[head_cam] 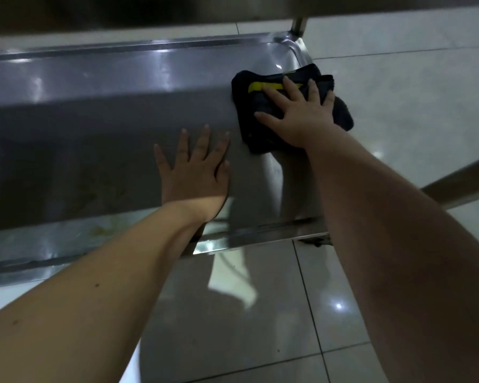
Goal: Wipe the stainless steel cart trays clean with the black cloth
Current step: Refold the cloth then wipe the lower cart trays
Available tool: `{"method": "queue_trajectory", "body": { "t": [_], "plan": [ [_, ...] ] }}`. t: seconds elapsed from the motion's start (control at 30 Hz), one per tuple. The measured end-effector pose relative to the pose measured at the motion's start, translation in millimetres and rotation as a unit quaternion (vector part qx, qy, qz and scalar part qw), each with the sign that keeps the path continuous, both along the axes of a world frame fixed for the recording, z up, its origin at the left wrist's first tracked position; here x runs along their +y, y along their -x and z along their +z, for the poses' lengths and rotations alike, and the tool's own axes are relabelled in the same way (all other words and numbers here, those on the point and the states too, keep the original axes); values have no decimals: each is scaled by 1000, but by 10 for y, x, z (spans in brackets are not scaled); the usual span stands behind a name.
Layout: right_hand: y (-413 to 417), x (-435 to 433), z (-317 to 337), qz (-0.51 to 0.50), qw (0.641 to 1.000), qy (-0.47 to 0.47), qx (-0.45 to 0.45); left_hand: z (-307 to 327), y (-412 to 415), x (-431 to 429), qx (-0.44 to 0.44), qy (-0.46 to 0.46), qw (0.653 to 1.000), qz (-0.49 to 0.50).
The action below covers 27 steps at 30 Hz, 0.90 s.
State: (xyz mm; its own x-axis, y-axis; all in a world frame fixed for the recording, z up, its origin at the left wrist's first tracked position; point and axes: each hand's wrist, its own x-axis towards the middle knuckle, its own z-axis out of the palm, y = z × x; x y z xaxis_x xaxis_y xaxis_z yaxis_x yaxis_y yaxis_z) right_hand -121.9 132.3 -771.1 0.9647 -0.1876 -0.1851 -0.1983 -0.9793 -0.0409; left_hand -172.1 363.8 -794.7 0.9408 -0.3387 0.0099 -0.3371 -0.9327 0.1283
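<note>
While yellowish smears (103, 229) show by the near rim at 8 o'clock, I brace my left hand (194, 172) flat, fingers spread, on the tray (108, 106). At 1 o'clock my right hand (296, 117) presses the black cloth (343, 114) with straight fingers. I should keep the pressure even, sweep the far corner, then work back toward those smears.

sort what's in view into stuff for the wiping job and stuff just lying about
For the job: black cloth, tray, right hand pressing the cloth, left hand flat on the tray.
Just there: floor tiles, cart post.
</note>
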Motion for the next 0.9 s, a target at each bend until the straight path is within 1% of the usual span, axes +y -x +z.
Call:
{"method": "queue_trajectory", "body": {
  "t": [0.1,0.23,0.33,0.5,0.57,0.6,0.67,0.7,0.77,0.8,0.83,0.9],
  "plan": [
    [276,118,15,-17,1000,-15,-5,-9,-9,-1,-3,-1,1000,1],
    [1053,327,9,-60,998,-15,-8,-29,-5,-25,-5,2,1000,-1],
    [1531,579,9,-74,997,-5,9,-52,-9,-16,-15,1,1000,0],
    [1624,690,20,-79,997,4,13,21,-9,0,17,-7,1000,-3],
    [1609,691,13,-81,997,4,16,53,-67,63,50,30,998,-15],
    [1612,700,10,-81,997,7,17,89,-108,144,72,69,994,-33],
    [1615,711,5,-85,996,13,19,222,-179,404,95,139,980,-107],
    [1610,714,7,-87,996,15,22,288,-204,576,97,139,974,-150],
    [1593,727,14,-88,995,23,31,372,-252,1012,86,79,974,-196],
    [1587,731,15,-88,995,27,34,390,-274,1246,74,37,977,-195],
    [1583,730,18,-89,995,29,37,406,-282,1462,68,-1,981,-179],
    [1584,722,23,-89,995,30,42,356,-273,1811,85,-47,985,-140]
  ]
}}
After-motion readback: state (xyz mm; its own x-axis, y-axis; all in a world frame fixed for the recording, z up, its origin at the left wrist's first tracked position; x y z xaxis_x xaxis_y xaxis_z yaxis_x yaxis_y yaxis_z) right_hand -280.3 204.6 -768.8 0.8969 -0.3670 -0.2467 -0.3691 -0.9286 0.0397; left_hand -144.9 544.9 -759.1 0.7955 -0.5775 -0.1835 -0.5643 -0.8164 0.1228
